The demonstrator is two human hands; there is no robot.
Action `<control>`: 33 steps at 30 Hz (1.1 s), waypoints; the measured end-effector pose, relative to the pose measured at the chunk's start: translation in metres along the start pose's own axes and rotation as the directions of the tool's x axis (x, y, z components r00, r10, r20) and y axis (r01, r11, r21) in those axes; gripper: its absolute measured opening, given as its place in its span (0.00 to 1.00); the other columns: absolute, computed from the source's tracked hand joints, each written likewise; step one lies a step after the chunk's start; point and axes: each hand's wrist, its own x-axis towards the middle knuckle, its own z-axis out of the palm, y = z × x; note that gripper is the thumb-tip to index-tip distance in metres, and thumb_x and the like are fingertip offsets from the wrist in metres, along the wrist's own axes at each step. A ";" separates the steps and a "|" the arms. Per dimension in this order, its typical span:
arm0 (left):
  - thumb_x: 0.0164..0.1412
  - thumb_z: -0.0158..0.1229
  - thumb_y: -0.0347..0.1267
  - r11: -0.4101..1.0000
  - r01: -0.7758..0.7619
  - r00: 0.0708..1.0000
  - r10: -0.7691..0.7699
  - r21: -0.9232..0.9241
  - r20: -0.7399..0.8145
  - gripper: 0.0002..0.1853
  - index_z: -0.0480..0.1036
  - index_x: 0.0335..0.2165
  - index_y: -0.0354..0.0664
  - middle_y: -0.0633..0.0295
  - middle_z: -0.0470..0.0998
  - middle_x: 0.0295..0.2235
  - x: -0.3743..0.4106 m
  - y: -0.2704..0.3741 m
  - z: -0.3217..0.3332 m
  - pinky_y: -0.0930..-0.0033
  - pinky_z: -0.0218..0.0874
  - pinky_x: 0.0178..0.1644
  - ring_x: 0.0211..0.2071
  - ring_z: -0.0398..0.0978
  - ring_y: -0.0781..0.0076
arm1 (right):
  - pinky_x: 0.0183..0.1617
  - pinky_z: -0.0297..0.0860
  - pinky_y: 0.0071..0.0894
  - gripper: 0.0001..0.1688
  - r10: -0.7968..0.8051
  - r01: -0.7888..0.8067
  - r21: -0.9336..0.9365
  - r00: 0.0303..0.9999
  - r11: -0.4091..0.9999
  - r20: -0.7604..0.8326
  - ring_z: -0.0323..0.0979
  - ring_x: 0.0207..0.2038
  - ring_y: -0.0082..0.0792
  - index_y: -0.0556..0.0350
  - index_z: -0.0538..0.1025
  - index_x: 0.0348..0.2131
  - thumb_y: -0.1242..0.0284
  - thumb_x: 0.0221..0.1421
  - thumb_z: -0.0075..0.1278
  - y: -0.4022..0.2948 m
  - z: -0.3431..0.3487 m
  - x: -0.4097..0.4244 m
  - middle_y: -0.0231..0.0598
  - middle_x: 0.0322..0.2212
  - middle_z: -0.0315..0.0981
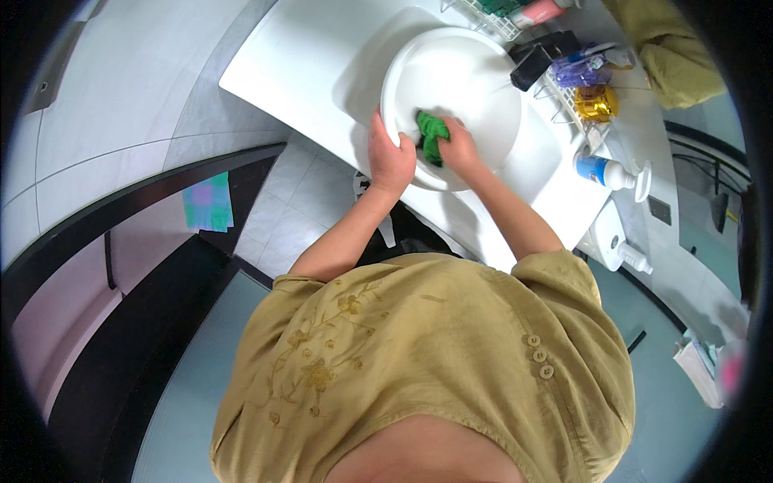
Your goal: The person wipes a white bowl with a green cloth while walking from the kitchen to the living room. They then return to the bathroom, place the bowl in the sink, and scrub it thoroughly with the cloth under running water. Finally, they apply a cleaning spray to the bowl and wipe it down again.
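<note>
A round white plastic basin (392, 78) rests in the white sink (543, 151) under a black faucet (531, 67). My left hand (391, 157) grips the basin's rim at the near left, thumb on the inner side. Inside the basin, my right hand (460, 146) holds a bunched green cloth (432, 134) against the lower left of the inner wall. A thin stream of water seems to leave the faucet spout. The fingertips of my right hand are partly hidden by the cloth.
White wire racks (564, 99) behind the sink hold a purple container (580, 71), a gold jar (595, 104) and a pink bottle (539, 12). A white pump bottle (610, 172) stands at the right, near a mirror (694, 139). A checked cloth (208, 202) hangs at left.
</note>
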 end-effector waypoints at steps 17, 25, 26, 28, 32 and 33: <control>0.49 0.49 0.24 0.994 -0.103 0.994 0.105 0.047 -0.039 0.32 0.55 0.55 0.29 0.38 0.71 0.43 -0.002 -0.009 -0.001 0.53 0.62 0.47 0.44 0.70 0.39 | 0.50 0.68 0.40 0.25 -0.699 0.641 -0.382 0.715 0.666 -0.018 0.68 0.46 0.49 0.50 0.77 0.38 0.86 0.35 0.51 -0.122 -0.044 0.101 0.41 0.40 0.73; 0.50 0.48 0.24 0.999 -0.040 0.999 0.041 0.036 -0.028 0.32 0.54 0.55 0.29 0.38 0.71 0.43 0.000 -0.008 0.001 0.52 0.61 0.48 0.44 0.70 0.39 | 0.48 0.68 0.39 0.22 -0.367 0.332 -0.257 0.924 0.908 -0.105 0.72 0.43 0.49 0.48 0.78 0.40 0.81 0.41 0.51 -0.114 -0.077 0.142 0.42 0.35 0.76; 0.50 0.48 0.24 0.999 -0.028 0.999 0.029 0.033 -0.031 0.32 0.54 0.55 0.29 0.38 0.70 0.43 0.000 -0.008 0.001 0.52 0.61 0.48 0.44 0.69 0.40 | 0.47 0.68 0.41 0.21 -0.196 0.177 -0.164 0.975 0.970 -0.106 0.71 0.42 0.50 0.46 0.78 0.40 0.79 0.43 0.51 -0.111 -0.078 0.142 0.42 0.37 0.76; 0.51 0.48 0.24 1.000 -0.004 1.000 0.005 0.021 -0.027 0.32 0.53 0.56 0.29 0.39 0.70 0.44 -0.003 -0.010 0.005 0.52 0.61 0.49 0.45 0.69 0.41 | 0.48 0.68 0.41 0.21 -0.426 0.369 -0.370 0.900 0.853 -0.086 0.70 0.42 0.50 0.47 0.78 0.40 0.81 0.42 0.51 -0.109 -0.064 0.132 0.41 0.38 0.75; 0.50 0.48 0.23 0.999 -0.034 0.999 0.034 0.012 -0.010 0.33 0.52 0.56 0.27 0.36 0.65 0.47 -0.003 -0.014 0.002 0.49 0.56 0.53 0.48 0.64 0.37 | 0.51 0.66 0.43 0.26 -0.716 0.725 -0.282 0.681 0.629 0.154 0.68 0.45 0.48 0.50 0.77 0.39 0.87 0.36 0.50 -0.132 -0.051 0.103 0.39 0.38 0.74; 0.51 0.48 0.24 0.999 -0.046 0.999 0.047 0.023 -0.025 0.33 0.51 0.56 0.27 0.36 0.65 0.47 -0.005 -0.013 0.002 0.49 0.56 0.53 0.48 0.64 0.38 | 0.51 0.66 0.43 0.27 -0.753 0.764 -0.206 0.642 0.612 0.146 0.68 0.46 0.48 0.50 0.77 0.39 0.87 0.35 0.50 -0.132 -0.056 0.103 0.39 0.38 0.74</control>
